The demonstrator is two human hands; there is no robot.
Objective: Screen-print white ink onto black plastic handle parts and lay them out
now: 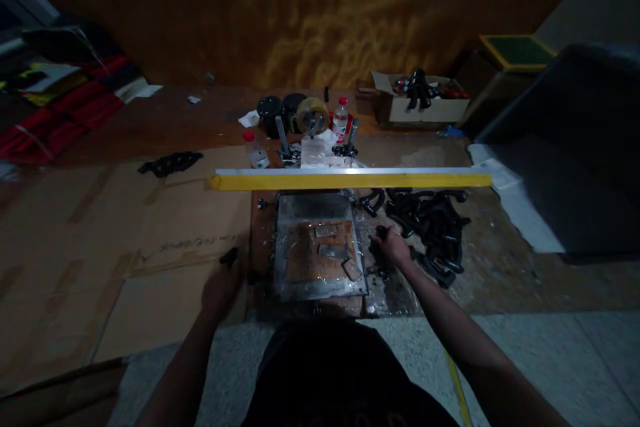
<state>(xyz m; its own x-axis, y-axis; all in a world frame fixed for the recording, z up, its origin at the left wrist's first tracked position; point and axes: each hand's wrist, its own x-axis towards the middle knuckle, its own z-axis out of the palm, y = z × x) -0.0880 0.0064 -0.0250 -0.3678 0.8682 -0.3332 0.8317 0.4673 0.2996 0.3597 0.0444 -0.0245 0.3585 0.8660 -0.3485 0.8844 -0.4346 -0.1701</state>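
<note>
My left hand (221, 287) is closed round a small black piece (229, 257) over the cardboard, left of the flat press plate (315, 209). To the right of that plate, my right hand (395, 247) is closed on another black piece (382, 232). Beside it lies a heap of curved black parts (433, 223). Clear film covers the plate, with a brown patch (300, 253) and a few small metallic pieces (333, 251) on it. A long yellow-edged bar (350, 180) spans above the plate's far edge.
Behind the bar stand a tape roll (313, 116), black jars (270, 113) and red-capped bottles (341, 119). An open carton (425, 110) sits back right, near a large dark bin (565, 160). Red bundles (65, 107) lie far left; a black strip (171, 164) rests on cardboard (175, 213).
</note>
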